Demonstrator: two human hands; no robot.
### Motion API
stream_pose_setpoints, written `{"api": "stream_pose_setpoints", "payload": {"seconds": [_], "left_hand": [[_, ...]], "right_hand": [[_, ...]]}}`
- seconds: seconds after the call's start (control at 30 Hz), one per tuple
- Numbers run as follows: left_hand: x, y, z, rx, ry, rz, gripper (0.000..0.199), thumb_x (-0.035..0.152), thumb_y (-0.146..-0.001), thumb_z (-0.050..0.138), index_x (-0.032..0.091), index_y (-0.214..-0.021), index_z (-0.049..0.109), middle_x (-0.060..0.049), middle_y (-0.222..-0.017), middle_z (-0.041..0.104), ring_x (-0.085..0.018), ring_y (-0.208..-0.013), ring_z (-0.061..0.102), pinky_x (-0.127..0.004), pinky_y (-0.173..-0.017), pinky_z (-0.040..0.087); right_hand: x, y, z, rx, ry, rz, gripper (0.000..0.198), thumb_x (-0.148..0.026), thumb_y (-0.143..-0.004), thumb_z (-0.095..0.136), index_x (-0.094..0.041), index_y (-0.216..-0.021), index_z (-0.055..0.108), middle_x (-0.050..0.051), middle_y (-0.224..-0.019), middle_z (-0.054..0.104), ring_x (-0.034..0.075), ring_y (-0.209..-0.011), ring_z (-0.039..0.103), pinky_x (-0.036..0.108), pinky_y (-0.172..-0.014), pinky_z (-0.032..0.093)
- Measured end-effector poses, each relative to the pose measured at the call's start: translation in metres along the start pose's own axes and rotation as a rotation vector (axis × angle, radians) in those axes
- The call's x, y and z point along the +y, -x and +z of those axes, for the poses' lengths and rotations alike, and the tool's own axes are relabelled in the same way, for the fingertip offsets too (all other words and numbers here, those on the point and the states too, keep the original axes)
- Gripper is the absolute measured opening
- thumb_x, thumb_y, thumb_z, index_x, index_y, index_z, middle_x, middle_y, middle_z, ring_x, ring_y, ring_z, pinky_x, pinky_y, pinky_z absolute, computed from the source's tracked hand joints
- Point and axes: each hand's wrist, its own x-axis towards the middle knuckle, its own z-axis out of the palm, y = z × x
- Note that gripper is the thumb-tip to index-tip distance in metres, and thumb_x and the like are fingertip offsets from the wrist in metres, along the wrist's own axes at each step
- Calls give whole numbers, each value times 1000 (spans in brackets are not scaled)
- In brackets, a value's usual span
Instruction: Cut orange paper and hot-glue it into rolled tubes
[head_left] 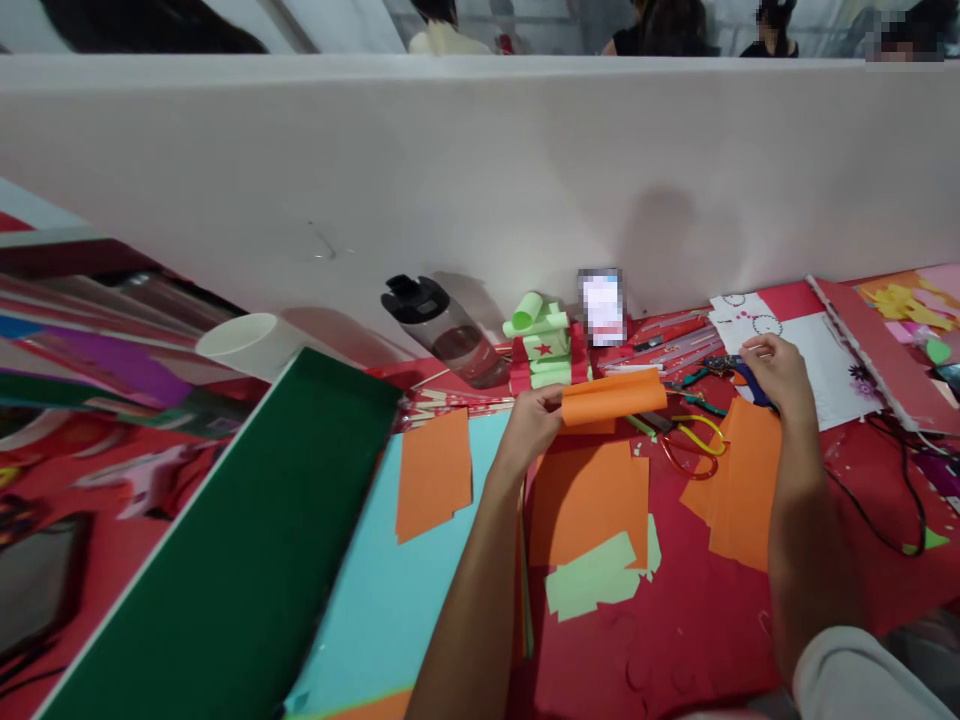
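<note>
My left hand (pixel 531 425) pinches the left end of a rolled orange paper (pixel 615 397) and holds it above the table. My right hand (pixel 780 372) is off to the right with its fingers bent together; whatever they hold, if anything, is too small to make out. Just left of its fingertips lie pliers with teal handles (pixel 705 403). Scissors with red and yellow handles (pixel 694 445) rest between my hands. Below the roll are orange paper sheets (pixel 585 500) and pale green paper pieces (pixel 594 575). More orange sheets (pixel 742 490) lie by my right forearm.
A water bottle (pixel 450 330) leans beside a green paper model (pixel 541 345). Behind them, a phone (pixel 602 307) rests against the white partition (pixel 480 180). A dark green board (pixel 225 540) and a light blue sheet (pixel 375 590) lie left. Black cables (pixel 911 500) run at right.
</note>
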Motion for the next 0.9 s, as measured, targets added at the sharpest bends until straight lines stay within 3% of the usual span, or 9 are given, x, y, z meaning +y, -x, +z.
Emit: {"api": "stream_pose_setpoints", "payload": {"seconds": [0.17, 0.3, 0.47, 0.7, 0.8, 0.9], "left_hand": [[2, 1, 0, 38, -44, 15, 29, 38, -66, 83, 13, -80, 78, -5, -74, 77, -22, -76, 72, -31, -73, 58], [9, 3, -1, 91, -93, 41, 25, 37, -66, 80, 13, -75, 76, -3, -70, 75, -19, -70, 69, -26, -65, 54], [9, 4, 1, 132, -114, 74, 17, 30, -66, 75, 14, -71, 73, 0, -65, 69, -15, -65, 62, -23, -61, 49], [2, 4, 0, 254, -155, 167, 12, 25, -65, 71, 15, -61, 66, 3, -59, 60, -12, -60, 53, -21, -58, 44], [-3, 3, -1, 266, -148, 190, 9, 23, -67, 70, 15, -70, 73, 2, -63, 65, -14, -63, 57, -23, -60, 46], [-6, 2, -1, 265, -134, 211, 16, 21, -69, 69, 15, -80, 79, 0, -69, 70, -16, -68, 62, -24, -64, 49]], "right_hand": [[7, 2, -3, -118, 388, 173, 23, -41, -87, 65, -24, -101, 69, 7, -97, 77, 26, -89, 71, 33, -76, 48], [14, 2, -2, -223, 605, 259, 45, -47, -87, 69, -18, -121, 64, 17, -117, 74, 32, -106, 71, 35, -79, 48], [24, 1, -5, -346, 620, 293, 48, -51, -90, 67, -16, -122, 67, 18, -120, 75, 34, -111, 71, 35, -80, 48], [21, 4, -6, -368, 663, 223, 40, -47, -97, 55, -17, -120, 69, 19, -119, 75, 34, -111, 72, 36, -79, 48], [19, 3, -11, -319, 607, 220, 41, -47, -97, 53, -16, -121, 66, 20, -119, 75, 36, -111, 71, 38, -79, 48], [16, 2, -18, -178, 536, 219, 40, -45, -96, 53, -16, -123, 62, 22, -118, 74, 37, -111, 70, 41, -83, 50]]}}
